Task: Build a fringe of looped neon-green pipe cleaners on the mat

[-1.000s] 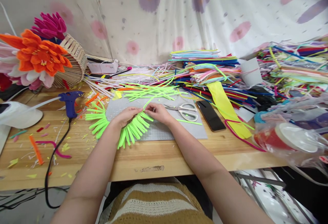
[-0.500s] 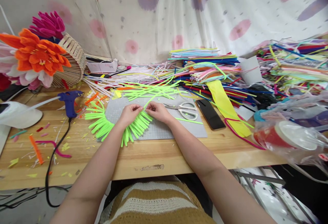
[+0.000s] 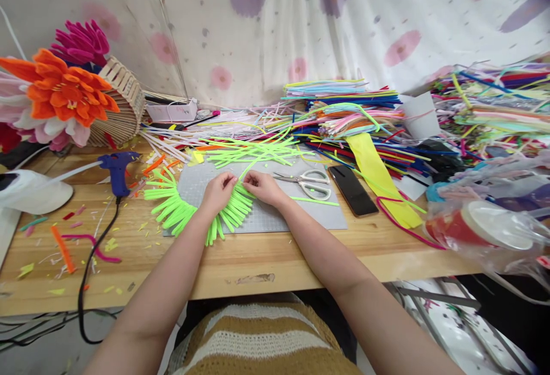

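Note:
A curved fringe of bright green fuzzy loops (image 3: 172, 203) lies across the grey cutting mat (image 3: 275, 217). My left hand (image 3: 220, 190) pinches its right end, fingers pressed together. Close beside it, my right hand (image 3: 261, 186) is closed on the same end, where a green stem rises between the fingertips. Loose green pipe cleaners (image 3: 253, 152) are heaped just behind both hands. To the right of my right hand, scissors (image 3: 311, 183) rest on the mat with a single green stem (image 3: 315, 201) near their handles. My left forearm covers part of the fringe.
A blue glue gun (image 3: 118, 172) with a black cord stands at left, near orange and pink scraps. A phone (image 3: 353, 190), yellow strip (image 3: 382, 177) and bagged red cup (image 3: 472, 226) are at right. Pipe cleaner bundles (image 3: 344, 100) line the back; an orange flower (image 3: 64, 91) is back left.
The right end of the green fringe and my left hand have shifted slightly left. Both hands keep their pinch, and the rest looks nearly the same.

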Demonstrator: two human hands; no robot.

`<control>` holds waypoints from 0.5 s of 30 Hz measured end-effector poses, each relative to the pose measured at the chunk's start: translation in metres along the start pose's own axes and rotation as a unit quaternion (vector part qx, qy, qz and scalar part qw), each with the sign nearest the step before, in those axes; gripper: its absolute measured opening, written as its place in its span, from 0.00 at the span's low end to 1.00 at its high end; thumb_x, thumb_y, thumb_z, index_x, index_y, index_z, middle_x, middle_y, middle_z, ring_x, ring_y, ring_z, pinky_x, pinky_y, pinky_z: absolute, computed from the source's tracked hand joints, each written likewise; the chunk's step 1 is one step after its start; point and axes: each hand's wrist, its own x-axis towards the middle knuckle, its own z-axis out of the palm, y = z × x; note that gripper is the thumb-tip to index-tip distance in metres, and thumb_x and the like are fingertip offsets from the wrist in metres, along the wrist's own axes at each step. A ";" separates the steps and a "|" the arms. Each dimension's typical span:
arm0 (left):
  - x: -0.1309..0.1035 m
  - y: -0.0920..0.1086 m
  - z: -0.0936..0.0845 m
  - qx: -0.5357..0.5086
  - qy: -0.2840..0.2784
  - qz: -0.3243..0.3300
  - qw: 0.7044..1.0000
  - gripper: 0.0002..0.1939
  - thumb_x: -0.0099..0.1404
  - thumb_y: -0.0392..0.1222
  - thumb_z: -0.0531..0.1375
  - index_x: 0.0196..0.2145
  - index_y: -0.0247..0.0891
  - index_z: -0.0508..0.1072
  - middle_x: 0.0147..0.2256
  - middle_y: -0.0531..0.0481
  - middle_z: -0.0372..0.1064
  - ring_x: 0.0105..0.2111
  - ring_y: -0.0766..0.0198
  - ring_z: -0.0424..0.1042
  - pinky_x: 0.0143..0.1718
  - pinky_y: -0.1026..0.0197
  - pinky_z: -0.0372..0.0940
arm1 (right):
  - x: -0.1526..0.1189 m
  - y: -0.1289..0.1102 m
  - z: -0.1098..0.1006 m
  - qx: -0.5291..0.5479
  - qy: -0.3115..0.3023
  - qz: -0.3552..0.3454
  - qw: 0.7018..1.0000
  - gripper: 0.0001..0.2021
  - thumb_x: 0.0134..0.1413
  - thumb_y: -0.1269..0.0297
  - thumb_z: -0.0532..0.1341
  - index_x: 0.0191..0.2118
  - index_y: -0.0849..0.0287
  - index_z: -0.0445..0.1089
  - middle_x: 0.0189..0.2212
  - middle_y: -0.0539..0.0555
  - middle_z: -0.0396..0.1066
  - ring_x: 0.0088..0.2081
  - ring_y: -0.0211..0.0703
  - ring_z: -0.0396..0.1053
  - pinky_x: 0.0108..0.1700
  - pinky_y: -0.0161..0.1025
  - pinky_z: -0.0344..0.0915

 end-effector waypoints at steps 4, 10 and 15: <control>0.001 -0.010 0.001 -0.121 -0.021 -0.026 0.992 0.13 0.52 0.49 0.58 0.29 0.36 0.71 0.26 0.51 0.69 0.27 0.66 0.67 0.31 0.63 0.60 | 0.001 0.000 0.000 0.017 -0.003 0.000 1.000 0.05 0.47 0.65 0.55 0.28 0.61 0.63 0.20 0.45 0.61 0.23 0.30 0.58 0.27 0.29 0.54; -0.001 -0.011 0.006 -0.108 0.033 -0.074 0.991 0.10 0.48 0.45 0.61 0.27 0.36 0.72 0.25 0.51 0.70 0.25 0.65 0.67 0.28 0.63 0.59 | 0.001 -0.002 0.003 -0.004 -0.007 0.005 1.000 0.05 0.47 0.66 0.55 0.28 0.61 0.64 0.21 0.46 0.62 0.24 0.31 0.59 0.28 0.30 0.54; -0.001 -0.007 0.008 -0.061 0.078 -0.091 0.991 0.06 0.48 0.42 0.59 0.22 0.37 0.69 0.21 0.54 0.66 0.21 0.69 0.62 0.25 0.65 0.55 | 0.001 -0.003 0.006 -0.036 -0.013 -0.009 0.999 0.04 0.48 0.67 0.54 0.29 0.61 0.64 0.21 0.46 0.63 0.24 0.31 0.59 0.28 0.30 0.52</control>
